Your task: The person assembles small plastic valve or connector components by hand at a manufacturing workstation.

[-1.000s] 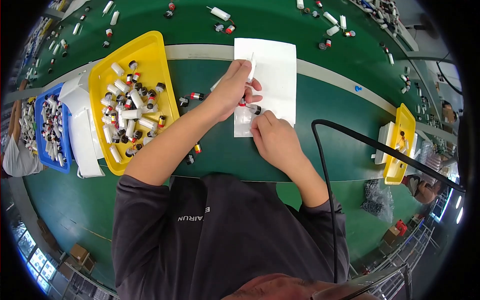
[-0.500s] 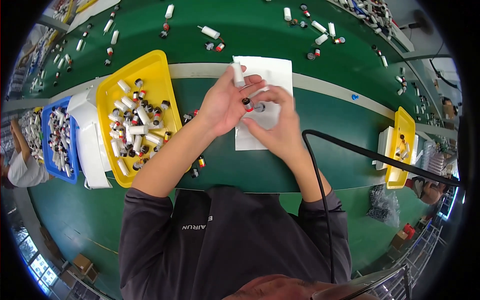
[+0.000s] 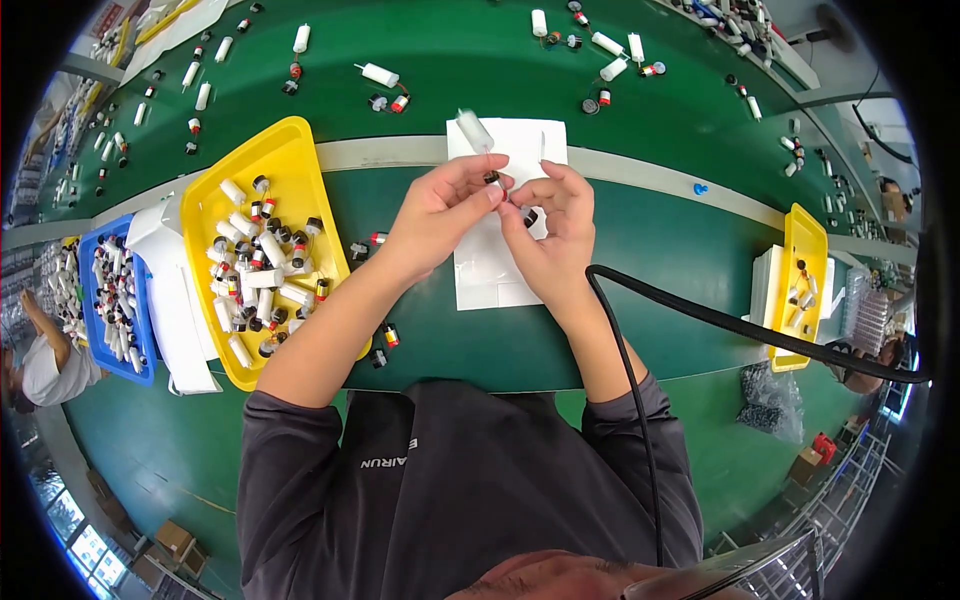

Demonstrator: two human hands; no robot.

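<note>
A wired assembly is between my hands, above a white sheet (image 3: 487,285) on the green bench. Its white cylinder (image 3: 475,132) sticks out past my left fingertips, slightly blurred. The thumb and fingers of my left hand (image 3: 447,208) are closed round the small red-and-black cylinder (image 3: 492,179), which they partly hide. My right hand (image 3: 558,225) has curled fingers, with thumb and forefinger pinching by the thin wires. A round dark end piece (image 3: 531,216) lies within the curve of its fingers. The exact grip on the wires is too small to make out.
A yellow tray (image 3: 308,150) of similar assemblies stands left, a blue tray (image 3: 147,330) beyond it. Loose parts (image 3: 391,334) lie beside my left forearm. More assemblies lie on the far green surface. A black cable (image 3: 740,318) arcs from the right; another yellow tray (image 3: 790,355) stands there.
My hands have come closer together. The white cylinder has shifted from my left fingers to beyond their tips, and the red-and-black cylinder now sits at my left fingertips. The view has shifted slightly.
</note>
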